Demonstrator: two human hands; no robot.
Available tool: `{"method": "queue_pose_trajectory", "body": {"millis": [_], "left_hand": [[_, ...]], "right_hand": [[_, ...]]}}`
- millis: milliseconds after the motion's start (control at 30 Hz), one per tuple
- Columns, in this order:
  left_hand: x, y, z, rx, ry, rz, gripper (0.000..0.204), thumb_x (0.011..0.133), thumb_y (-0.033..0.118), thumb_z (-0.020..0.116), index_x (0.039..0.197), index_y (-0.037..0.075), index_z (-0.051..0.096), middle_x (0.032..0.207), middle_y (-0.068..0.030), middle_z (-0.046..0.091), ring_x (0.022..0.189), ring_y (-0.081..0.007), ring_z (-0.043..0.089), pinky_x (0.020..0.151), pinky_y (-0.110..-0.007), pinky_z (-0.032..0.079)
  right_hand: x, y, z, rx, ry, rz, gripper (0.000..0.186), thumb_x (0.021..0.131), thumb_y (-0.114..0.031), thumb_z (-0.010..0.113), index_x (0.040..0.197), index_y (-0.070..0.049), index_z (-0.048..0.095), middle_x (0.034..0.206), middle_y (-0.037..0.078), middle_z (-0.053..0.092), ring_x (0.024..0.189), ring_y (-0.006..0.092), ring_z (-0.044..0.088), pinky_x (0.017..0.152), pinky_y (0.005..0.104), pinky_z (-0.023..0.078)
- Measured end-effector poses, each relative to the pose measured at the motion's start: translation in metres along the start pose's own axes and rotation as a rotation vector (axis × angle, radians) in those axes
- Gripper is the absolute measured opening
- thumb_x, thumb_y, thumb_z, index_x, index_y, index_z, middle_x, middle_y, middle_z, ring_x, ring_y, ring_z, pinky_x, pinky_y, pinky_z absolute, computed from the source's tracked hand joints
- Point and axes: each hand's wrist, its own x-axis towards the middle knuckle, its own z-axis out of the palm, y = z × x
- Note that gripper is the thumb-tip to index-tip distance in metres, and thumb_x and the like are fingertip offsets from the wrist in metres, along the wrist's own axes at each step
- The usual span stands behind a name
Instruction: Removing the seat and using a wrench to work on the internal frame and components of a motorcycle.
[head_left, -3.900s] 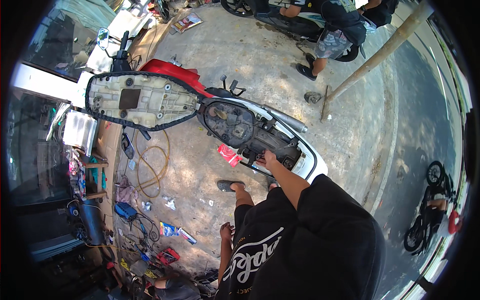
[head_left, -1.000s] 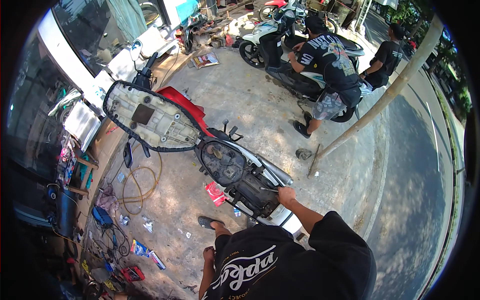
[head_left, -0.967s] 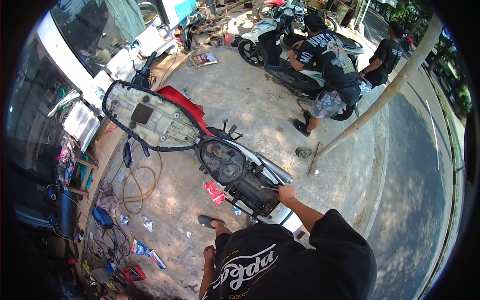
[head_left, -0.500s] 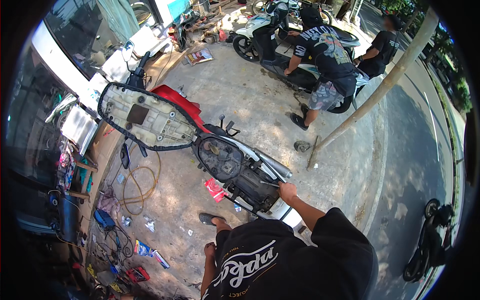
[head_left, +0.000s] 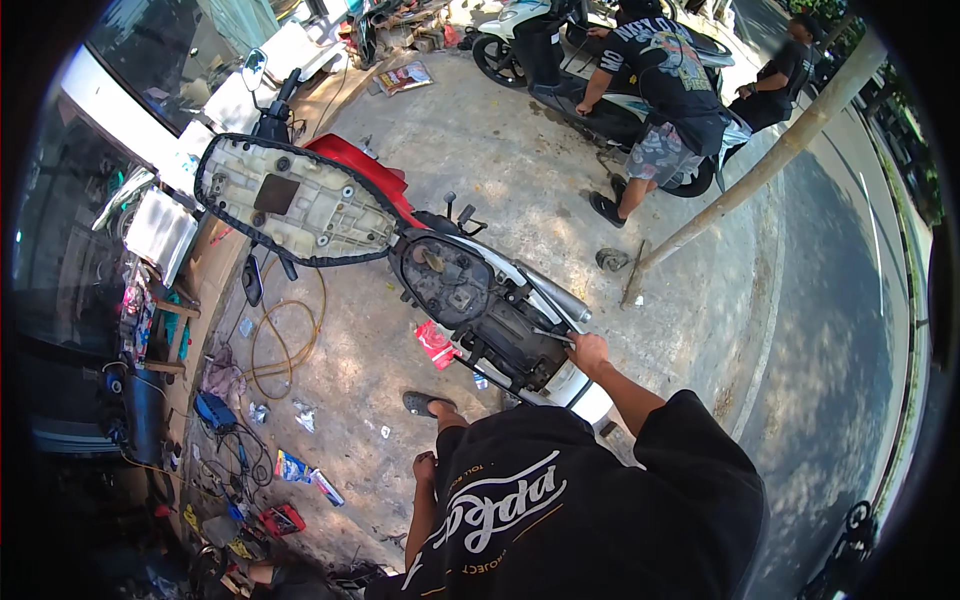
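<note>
A red and white motorcycle (head_left: 520, 262) stands before me, its seat (head_left: 330, 222) tipped up with the pale underside showing. My right hand (head_left: 588, 352) is closed round a thin silver metal tool (head_left: 553, 334). The tool lies over the dark tray (head_left: 515, 335) at the rear of the frame; its exact kind is too small to tell. My left hand (head_left: 425, 467) hangs low at my side, fingers curled, away from the motorcycle. Whether it holds anything is hidden. Ahead of the tray is the black compartment (head_left: 445, 278) under the raised seat.
A person in a black shirt (head_left: 655, 70) bends over a white scooter (head_left: 560, 90), with another person (head_left: 780, 80) beyond. A wooden pole (head_left: 750, 185) slants at right. On the left floor lie a coiled yellow hose (head_left: 290, 355), cables, a red case (head_left: 282, 520) and a pink packet (head_left: 435, 345).
The view has shifted slightly. My right hand stays at the tray's rear with the tool, which is now angled a little differently. The left hand remains low and curled.
</note>
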Motion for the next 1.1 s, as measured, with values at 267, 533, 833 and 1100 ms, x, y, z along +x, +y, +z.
{"method": "queue_pose_trajectory", "body": {"millis": [267, 533, 833, 1100], "left_hand": [[0.004, 0.031, 0.0, -0.15, -0.034, -0.087, 0.023, 0.083, 0.008, 0.059, 0.102, -0.003, 0.065, 0.085, -0.0074, 0.065, 0.072, -0.0157, 0.06, 0.068, -0.027, 0.048], [0.011, -0.009, 0.003, -0.321, -0.033, -0.137, 0.021, 0.083, 0.008, 0.058, 0.1, -0.002, 0.066, 0.08, -0.0058, 0.065, 0.071, -0.014, 0.059, 0.067, -0.025, 0.047], [-0.047, 0.021, 0.009, -0.287, 0.188, -0.279, 0.031, 0.08, 0.02, 0.057, 0.105, 0.004, 0.064, 0.094, -0.0155, 0.068, 0.09, -0.0273, 0.066, 0.075, -0.036, 0.052], [-0.073, 0.04, 0.034, -0.233, 0.358, -0.416, 0.041, 0.073, 0.028, 0.058, 0.108, 0.008, 0.067, 0.113, -0.0199, 0.065, 0.108, -0.0354, 0.061, 0.093, -0.042, 0.048]], "right_hand": [[0.032, 0.013, -0.02, 0.312, 0.077, 0.202, 0.035, 0.078, -0.043, 0.066, 0.1, -0.016, 0.073, 0.093, 0.016, 0.069, 0.089, 0.0352, 0.066, 0.08, 0.0435, 0.052], [0.029, -0.004, -0.033, 0.312, -0.006, 0.166, 0.036, 0.08, -0.04, 0.066, 0.107, -0.016, 0.07, 0.094, 0.017, 0.069, 0.09, 0.0348, 0.066, 0.082, 0.0435, 0.052], [0.04, -0.046, -0.012, -0.122, 0.085, -0.096, 0.028, 0.078, -0.031, 0.071, 0.094, -0.008, 0.069, 0.083, 0.017, 0.069, 0.079, 0.035, 0.067, 0.07, 0.0445, 0.054], [0.048, -0.015, -0.008, -0.192, 0.152, -0.309, 0.03, 0.077, -0.032, 0.07, 0.084, -0.003, 0.066, 0.078, 0.019, 0.068, 0.074, 0.0383, 0.066, 0.063, 0.0498, 0.051]]}}
